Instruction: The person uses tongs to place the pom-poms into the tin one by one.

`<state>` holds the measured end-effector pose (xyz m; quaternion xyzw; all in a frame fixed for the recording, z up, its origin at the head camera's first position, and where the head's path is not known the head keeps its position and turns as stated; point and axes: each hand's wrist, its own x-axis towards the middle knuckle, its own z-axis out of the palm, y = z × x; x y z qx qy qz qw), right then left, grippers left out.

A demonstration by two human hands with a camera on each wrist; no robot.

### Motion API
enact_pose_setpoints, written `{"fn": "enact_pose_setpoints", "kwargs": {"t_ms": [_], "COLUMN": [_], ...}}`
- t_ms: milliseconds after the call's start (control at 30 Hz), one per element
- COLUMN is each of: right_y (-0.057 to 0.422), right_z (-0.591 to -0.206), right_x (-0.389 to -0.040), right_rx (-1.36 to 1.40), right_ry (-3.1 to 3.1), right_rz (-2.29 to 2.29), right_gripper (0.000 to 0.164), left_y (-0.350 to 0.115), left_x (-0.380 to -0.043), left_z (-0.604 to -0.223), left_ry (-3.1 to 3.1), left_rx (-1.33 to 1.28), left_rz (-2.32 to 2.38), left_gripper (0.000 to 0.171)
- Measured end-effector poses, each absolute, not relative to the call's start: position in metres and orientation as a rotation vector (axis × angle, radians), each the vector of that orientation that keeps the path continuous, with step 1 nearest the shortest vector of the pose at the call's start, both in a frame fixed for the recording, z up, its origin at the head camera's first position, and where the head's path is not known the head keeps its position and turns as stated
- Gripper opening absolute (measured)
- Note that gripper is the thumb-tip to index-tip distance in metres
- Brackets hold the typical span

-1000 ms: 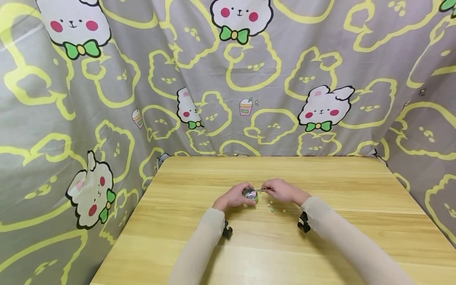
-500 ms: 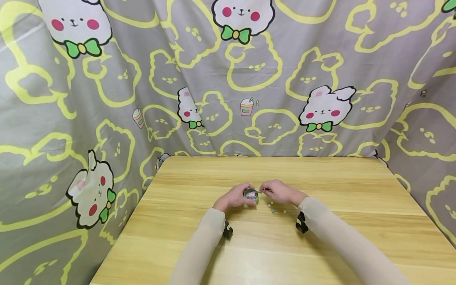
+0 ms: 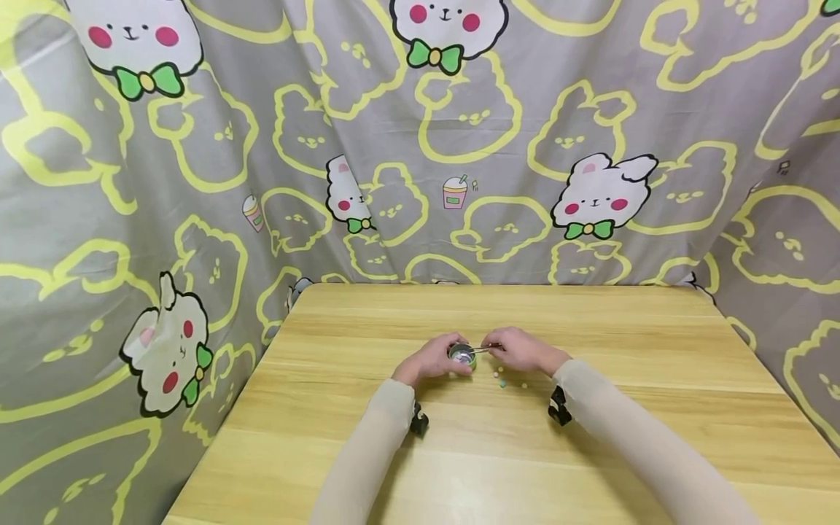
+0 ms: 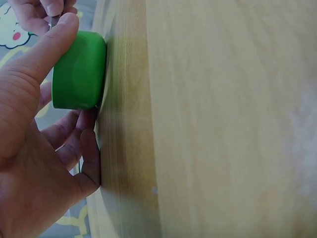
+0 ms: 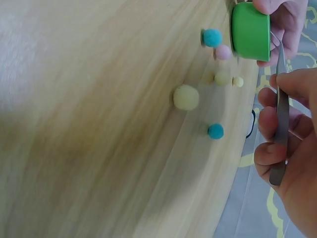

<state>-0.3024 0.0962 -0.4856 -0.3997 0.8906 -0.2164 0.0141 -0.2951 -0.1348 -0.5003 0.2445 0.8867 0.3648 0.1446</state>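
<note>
My left hand (image 3: 436, 357) holds a small green round cup (image 4: 79, 72), thumb on the near side and fingers around the far side. The cup stands upright on the table, and its silvery inside shows in the head view. In my right hand (image 3: 521, 350) are metal tweezers (image 5: 282, 111), pinched between thumb and fingers. Their tips reach over the cup's rim; whether they grip anything cannot be told. Several small pom-poms lie beside the cup: a blue one (image 5: 212, 37), a pink one (image 5: 223, 52), a larger cream one (image 5: 186, 97) and another blue one (image 5: 215, 131).
A wooden table (image 3: 499, 467) spreads under both hands. Grey curtains (image 3: 394, 109) with a yellow cartoon pattern hang behind the table and at its sides. A black device (image 3: 560, 406) sits at the right wrist and a similar black device (image 3: 418, 419) at the left.
A pale pinkish spot seen at the tweezers' tips inside the cup no longer shows. The tweezers and right hand have shifted slightly right since half a second ago. The left hand keeps holding the cup.
</note>
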Motion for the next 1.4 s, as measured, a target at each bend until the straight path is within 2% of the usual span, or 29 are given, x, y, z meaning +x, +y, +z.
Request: {"fn": "enact_pose_setpoints", "kwargs": {"t_ms": [500,967,1400], "right_y": [0.124,0.166,0.183], "right_z": [-0.476,-0.486,-0.497], "right_x": [-0.302,-0.297,-0.292], "right_rx": [-1.177,-1.153,-1.125], "right_ry": [2.808,2.841,2.870], "right_rz": [-0.714,-0.625,-0.564], "right_gripper": [0.016,0.013,0.011], "left_y": [-0.137,-0.137,-0.135], "left_x": [-0.294,-0.293,-0.294], "left_z": [-0.502,-0.504,-0.503], "left_ry": [2.552,2.533,2.577], "left_rx": [0.657,0.656,0.673], "left_rz": [1.055,1.049,1.018], "left_gripper": [0.052,0.053,0.051]}}
